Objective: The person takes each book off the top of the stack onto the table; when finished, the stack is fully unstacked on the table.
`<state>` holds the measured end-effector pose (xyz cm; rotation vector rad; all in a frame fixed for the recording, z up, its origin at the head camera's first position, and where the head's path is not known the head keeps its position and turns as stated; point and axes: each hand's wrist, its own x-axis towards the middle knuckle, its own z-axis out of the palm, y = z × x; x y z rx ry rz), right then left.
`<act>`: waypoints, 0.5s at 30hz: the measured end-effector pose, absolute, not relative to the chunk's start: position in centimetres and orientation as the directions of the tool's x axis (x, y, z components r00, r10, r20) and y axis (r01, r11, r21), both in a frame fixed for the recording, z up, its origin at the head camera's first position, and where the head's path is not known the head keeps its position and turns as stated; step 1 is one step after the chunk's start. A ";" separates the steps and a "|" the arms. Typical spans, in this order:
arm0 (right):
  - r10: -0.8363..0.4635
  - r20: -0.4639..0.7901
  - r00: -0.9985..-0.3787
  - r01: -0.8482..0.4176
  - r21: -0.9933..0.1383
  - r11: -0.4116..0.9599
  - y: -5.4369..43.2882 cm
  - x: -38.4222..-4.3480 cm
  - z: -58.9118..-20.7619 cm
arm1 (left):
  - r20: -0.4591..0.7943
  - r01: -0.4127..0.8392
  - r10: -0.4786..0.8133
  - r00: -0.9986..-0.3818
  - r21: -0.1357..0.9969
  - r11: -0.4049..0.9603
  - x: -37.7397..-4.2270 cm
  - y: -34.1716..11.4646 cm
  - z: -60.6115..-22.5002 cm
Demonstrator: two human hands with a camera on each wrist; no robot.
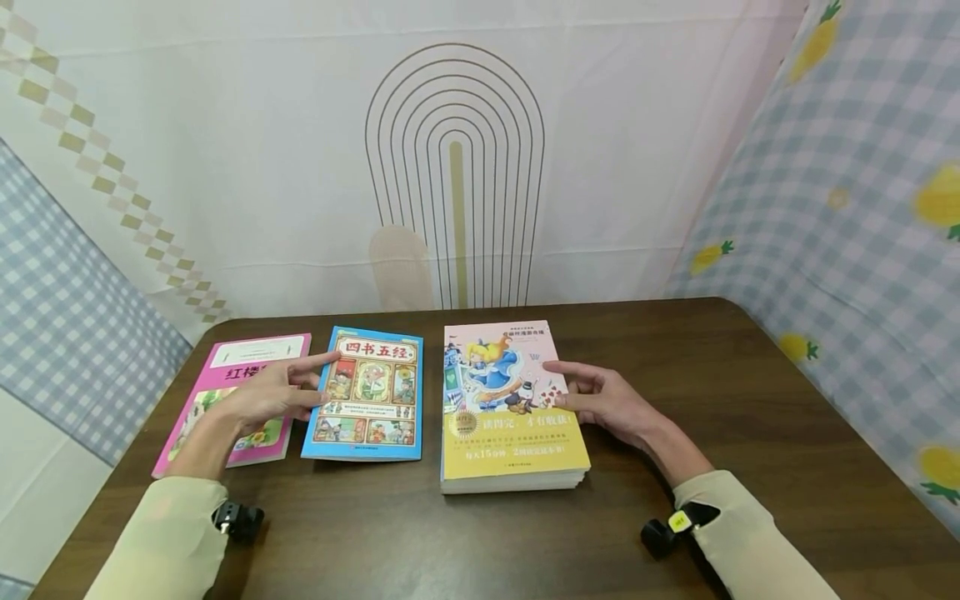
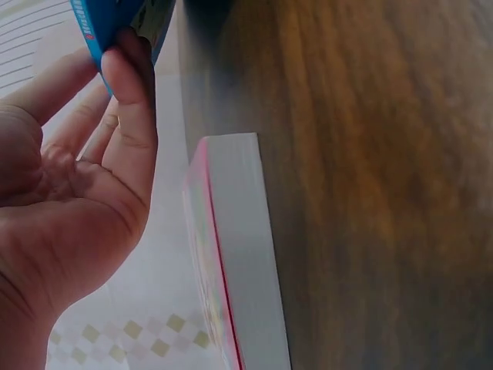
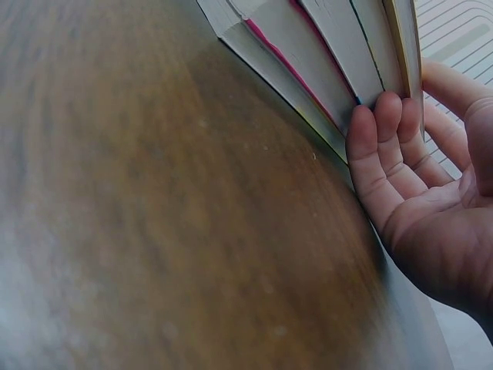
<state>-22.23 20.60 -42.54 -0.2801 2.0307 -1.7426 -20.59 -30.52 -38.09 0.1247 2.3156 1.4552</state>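
Observation:
A blue-covered book (image 1: 372,429) with red title characters lies left of centre on the table. My left hand (image 1: 264,396) pinches its left edge; in the left wrist view, the fingertips meet at a corner of the blue book (image 2: 92,38). Under my left forearm and hand lies a pink-edged book (image 1: 258,350), partly covered. Right of the blue book is a stack of books (image 1: 517,454), its top cover pink and yellow with a girl in a blue dress. My right hand (image 1: 611,404) rests its fingertips against the stack's right side, touching several books' edges (image 3: 308,54).
All the books lie on a dark brown wooden table (image 1: 360,533). Behind it hangs a white cloth (image 1: 285,167) with arch lines; a checked pineapple-print cloth (image 1: 847,275) hangs at the right. Both wrists wear small black cameras.

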 end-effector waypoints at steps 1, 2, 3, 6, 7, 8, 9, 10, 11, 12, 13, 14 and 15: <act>-0.432 -0.201 -0.879 0.132 -0.974 0.183 20.6 -22.2 -42.5 | -0.288 -0.135 0.276 -0.917 0.875 0.465 -20.7 -30.4 -38.2; -0.432 -0.200 -0.880 0.131 -0.974 0.184 20.6 -22.2 -42.5 | -0.289 -0.134 0.268 -0.919 0.868 0.478 -20.7 -30.4 -38.3; -0.432 -0.200 -0.880 0.131 -0.974 0.184 20.6 -22.3 -42.6 | -0.292 -0.135 0.259 -0.920 0.860 0.492 -20.8 -30.3 -38.4; -0.430 -0.201 -0.880 0.130 -0.974 0.188 20.6 -22.2 -42.6 | -0.301 -0.137 0.243 -0.922 0.841 0.523 -21.0 -30.1 -38.5; -0.430 -0.200 -0.881 0.130 -0.974 0.188 20.6 -22.2 -42.5 | -0.306 -0.141 0.238 -0.922 0.836 0.530 -21.0 -30.0 -38.5; -0.432 -0.199 -0.880 0.129 -0.974 0.186 20.6 -22.2 -42.5 | -0.312 -0.146 0.232 -0.921 0.832 0.536 -21.1 -30.0 -38.5; -0.431 -0.199 -0.880 0.130 -0.974 0.186 20.6 -22.2 -42.5 | -0.316 -0.149 0.231 -0.920 0.829 0.540 -21.1 -29.9 -38.5; -0.431 -0.199 -0.880 0.129 -0.974 0.186 20.6 -22.2 -42.5 | -0.318 -0.150 0.231 -0.919 0.826 0.543 -21.2 -29.9 -38.5; -0.431 -0.197 -0.880 0.129 -0.975 0.184 20.6 -22.1 -42.4 | -0.322 -0.152 0.231 -0.918 0.825 0.544 -21.2 -29.9 -38.4; -0.430 -0.197 -0.881 0.129 -0.975 0.182 20.6 -22.1 -42.4 | -0.324 -0.152 0.233 -0.917 0.824 0.546 -21.2 -29.9 -38.4; -0.429 -0.198 -0.881 0.131 -0.975 0.182 20.6 -22.1 -42.4 | -0.326 -0.151 0.236 -0.916 0.822 0.549 -21.2 -29.9 -38.4; -0.429 -0.198 -0.881 0.131 -0.975 0.181 20.6 -22.1 -42.4 | -0.326 -0.149 0.239 -0.914 0.820 0.552 -21.2 -29.9 -38.4; -0.424 -0.200 -0.883 0.135 -0.974 0.180 20.6 -22.1 -42.4 | -0.327 -0.144 0.242 -0.914 0.817 0.558 -21.3 -29.9 -38.3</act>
